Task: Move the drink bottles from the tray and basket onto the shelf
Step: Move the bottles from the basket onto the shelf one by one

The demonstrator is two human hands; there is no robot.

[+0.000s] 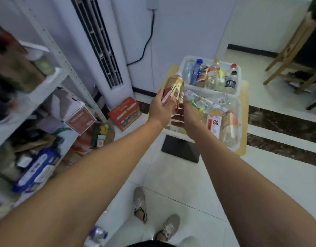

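Left hand [162, 107]: fingers curled round the gold bottle [173, 90], raised beside the tray [240, 111].
Right hand [186, 113]: low over tray; cannot tell its grasp.
Risk: 1-handed swing toward the crowded shelf [52, 81] may knock items.

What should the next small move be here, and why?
Probably the right hand should close round the clear bottle with green on it in the tray and lift it. The left hand already grips the gold bottle, while the right hand's fingers reach the clear one; whether they grip it yet is unclear. Both could then go to the shelf.
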